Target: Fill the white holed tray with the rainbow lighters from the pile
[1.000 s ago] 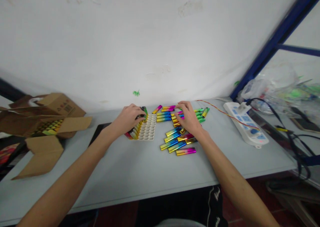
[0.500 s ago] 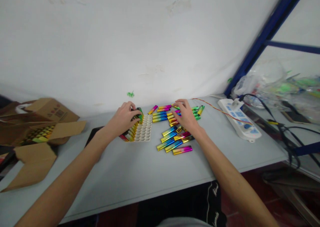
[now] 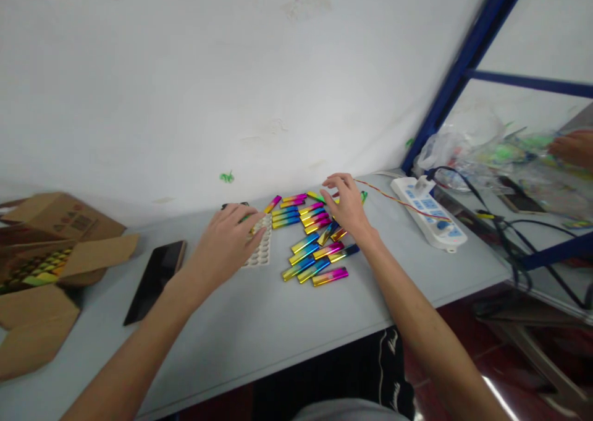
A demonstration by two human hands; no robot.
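My left hand [image 3: 227, 235] lies over the white tray [image 3: 264, 248] with rows of round holes and hides much of it. Its thumb and fingers are apart. A bit of a green lighter shows by the fingertips; whether they touch it I cannot tell. Over the back right of a pile of shiny lighters hovers my right hand [image 3: 347, 204], thumb and fingers curved apart with nothing seen between them. The pile holds blue-and-gold lighters [image 3: 299, 269], pink-and-gold lighters [image 3: 330, 277] and, near the right fingers, a green lighter [image 3: 364, 196].
On the left stands an open cardboard box [image 3: 99, 257] with lighters inside. A phone [image 3: 155, 282] lies between box and tray. At right are a power strip [image 3: 428, 214] with cables, a blue frame [image 3: 445, 106], plastic bags [image 3: 458, 155] and another person's hand [image 3: 574, 148].
The view has swung right. My left hand has gone from a pinch on a green lighter to spread over the tray. My right hand has shifted toward the back. Another person's hand now shows.
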